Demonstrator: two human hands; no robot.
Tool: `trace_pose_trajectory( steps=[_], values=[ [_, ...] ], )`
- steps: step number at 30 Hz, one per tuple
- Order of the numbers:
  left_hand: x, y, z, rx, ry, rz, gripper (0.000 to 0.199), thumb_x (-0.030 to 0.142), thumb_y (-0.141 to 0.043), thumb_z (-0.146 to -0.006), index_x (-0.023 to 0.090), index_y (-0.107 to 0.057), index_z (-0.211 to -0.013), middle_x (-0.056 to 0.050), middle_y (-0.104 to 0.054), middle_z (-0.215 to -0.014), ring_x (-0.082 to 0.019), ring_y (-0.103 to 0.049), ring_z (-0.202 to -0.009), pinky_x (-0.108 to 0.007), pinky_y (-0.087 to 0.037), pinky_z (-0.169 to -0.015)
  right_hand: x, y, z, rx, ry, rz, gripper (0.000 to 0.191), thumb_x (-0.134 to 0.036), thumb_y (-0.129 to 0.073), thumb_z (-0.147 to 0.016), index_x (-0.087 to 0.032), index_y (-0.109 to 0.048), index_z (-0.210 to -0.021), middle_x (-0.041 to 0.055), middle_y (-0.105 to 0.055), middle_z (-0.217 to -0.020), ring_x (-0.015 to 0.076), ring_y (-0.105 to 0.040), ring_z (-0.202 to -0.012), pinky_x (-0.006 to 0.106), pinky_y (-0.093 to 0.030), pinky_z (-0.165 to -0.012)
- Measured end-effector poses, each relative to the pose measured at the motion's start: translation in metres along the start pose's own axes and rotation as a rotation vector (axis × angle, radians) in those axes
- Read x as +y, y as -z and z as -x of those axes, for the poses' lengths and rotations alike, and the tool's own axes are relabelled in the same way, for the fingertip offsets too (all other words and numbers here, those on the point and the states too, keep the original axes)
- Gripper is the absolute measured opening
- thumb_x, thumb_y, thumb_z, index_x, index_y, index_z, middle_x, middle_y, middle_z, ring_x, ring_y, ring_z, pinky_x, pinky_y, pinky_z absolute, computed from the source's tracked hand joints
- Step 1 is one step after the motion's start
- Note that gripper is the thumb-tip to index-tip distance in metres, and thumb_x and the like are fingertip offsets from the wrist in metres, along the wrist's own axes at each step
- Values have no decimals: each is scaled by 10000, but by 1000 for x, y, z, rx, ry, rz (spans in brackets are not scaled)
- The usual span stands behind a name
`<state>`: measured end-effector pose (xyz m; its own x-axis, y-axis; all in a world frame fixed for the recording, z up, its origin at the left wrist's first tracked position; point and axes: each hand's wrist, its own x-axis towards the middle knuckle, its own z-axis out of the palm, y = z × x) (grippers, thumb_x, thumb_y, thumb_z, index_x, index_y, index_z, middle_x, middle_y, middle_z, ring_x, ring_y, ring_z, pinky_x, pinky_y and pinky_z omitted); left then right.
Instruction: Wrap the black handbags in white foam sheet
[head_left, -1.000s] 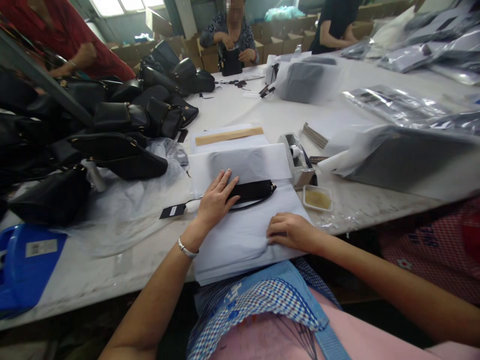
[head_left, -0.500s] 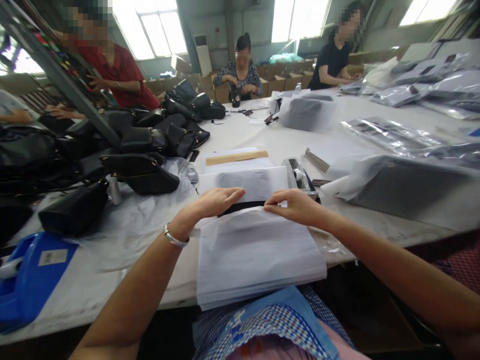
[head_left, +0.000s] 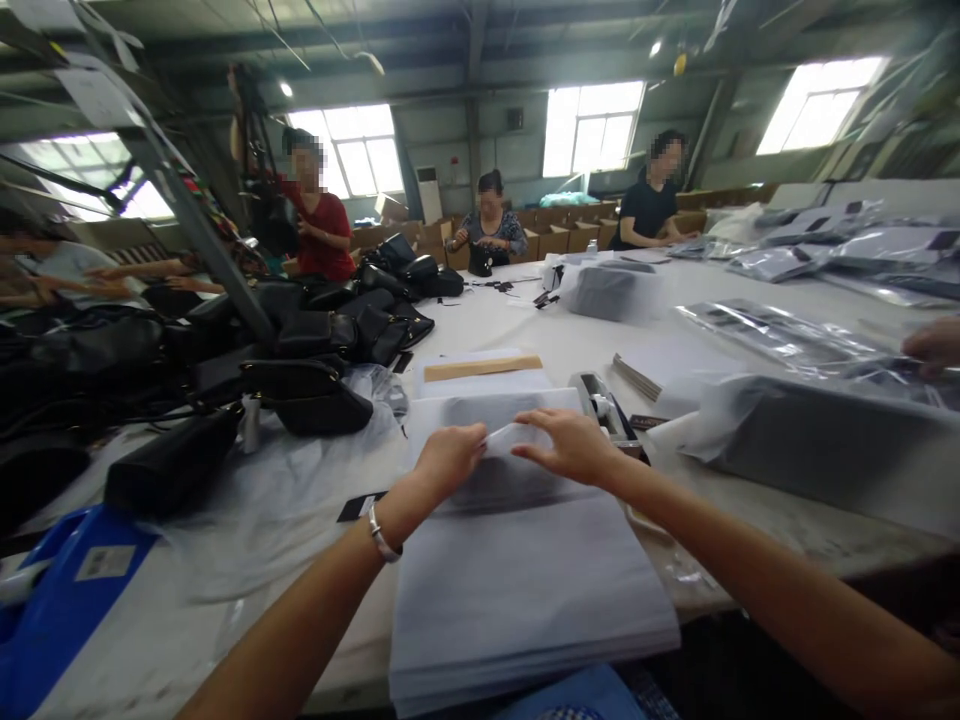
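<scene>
A dark item wrapped in thin white paper lies at the middle of the table, on the top end of a stack of white sheets. My left hand pinches a raised edge of the wrapping paper above it. My right hand has its thumb and fingers apart around the other end of that edge, the fingertips touching the paper. Just behind lie white sheets with a tan strip across them.
Black bags pile up at the left, beside a blue container. A grey tray and a large wrapped item stand right. Plastic-packed items lie beyond. People work around the table; a hand shows at right.
The view has tilted up. The black strip between my hands is now covered by white paper, whose edge my hands have raised. A person's hand has appeared at the right edge.
</scene>
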<state>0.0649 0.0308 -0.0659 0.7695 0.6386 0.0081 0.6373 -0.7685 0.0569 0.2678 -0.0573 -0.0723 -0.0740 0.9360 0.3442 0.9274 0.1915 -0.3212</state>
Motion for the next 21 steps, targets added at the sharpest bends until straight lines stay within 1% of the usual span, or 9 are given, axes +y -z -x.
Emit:
trace_pose_trajectory(
  steps=[2,3,5,8,10,13,16,19,21],
  values=[
    [-1,-4,1,24,-10,-25,230,290,-405,-966,210,-609,-1033,-100,-733,-909,-264,-704,-827,-326,-489,-699,-5,-5,3,8,85,112,560,-568,-672,-804,-166,-624,-1191,115,-696,-1122,284,-626,-1037,401,-424,-961],
    [-2,-6,1,32,-18,-37,214,270,-405,-967,213,-600,-1035,-95,-733,-911,-258,-705,-826,-317,-486,-694,-6,-9,2,1,121,160,509,-516,-694,-806,-158,-627,-1160,121,-694,-1115,288,-618,-1049,413,-403,-989],
    [-6,-9,0,44,-35,-61,197,237,-402,-969,214,-589,-1028,-90,-734,-902,-250,-707,-818,-304,-482,-683,-2,-16,-3,-15,147,226,309,-368,-696,-837,-161,-647,-1062,116,-698,-1087,273,-616,-1043,401,-386,-1004],
    [-13,-12,-4,59,-55,-88,204,263,-390,-987,215,-586,-1018,-88,-735,-869,-253,-709,-790,-302,-479,-666,7,-25,-13,-24,76,245,133,-260,-654,-871,-180,-655,-978,91,-713,-1027,239,-633,-989,349,-417,-936],
    [-18,-14,-8,73,-61,-93,227,320,-390,-995,222,-594,-1009,-84,-737,-850,-258,-711,-781,-304,-478,-659,13,-29,-18,-23,5,224,127,-286,-641,-886,-198,-657,-976,69,-721,-989,227,-645,-952,323,-437,-867],
    [-25,-14,-14,91,-62,-82,239,382,-431,-983,231,-616,-996,-75,-743,-839,-265,-715,-786,-302,-475,-652,19,-31,-21,-17,-61,187,132,-320,-638,-893,-222,-661,-978,41,-728,-973,215,-657,-939,303,-440,-825],
    [-31,-14,-20,105,-58,-59,218,393,-483,-963,239,-634,-997,-62,-750,-835,-257,-719,-793,-289,-469,-651,22,-32,-23,-1,-111,153,137,-356,-651,-883,-237,-667,-950,25,-733,-956,213,-663,-931,293,-440,-799],
    [-34,-15,-23,125,-46,-33,227,395,-473,-969,250,-643,-1007,-50,-754,-842,-242,-723,-796,-279,-466,-652,24,-33,-25,18,-140,112,155,-390,-654,-876,-247,-675,-930,19,-734,-945,209,-666,-917,285,-439,-777],
    [-35,-16,-23,143,-31,-15,225,385,-474,-971,261,-636,-1064,-43,-757,-867,-235,-725,-816,-274,-469,-662,27,-35,-26,33,-146,88,167,-408,-651,-876,-249,-678,-920,17,-733,-938,203,-666,-903,282,-439,-774]
  ],
)
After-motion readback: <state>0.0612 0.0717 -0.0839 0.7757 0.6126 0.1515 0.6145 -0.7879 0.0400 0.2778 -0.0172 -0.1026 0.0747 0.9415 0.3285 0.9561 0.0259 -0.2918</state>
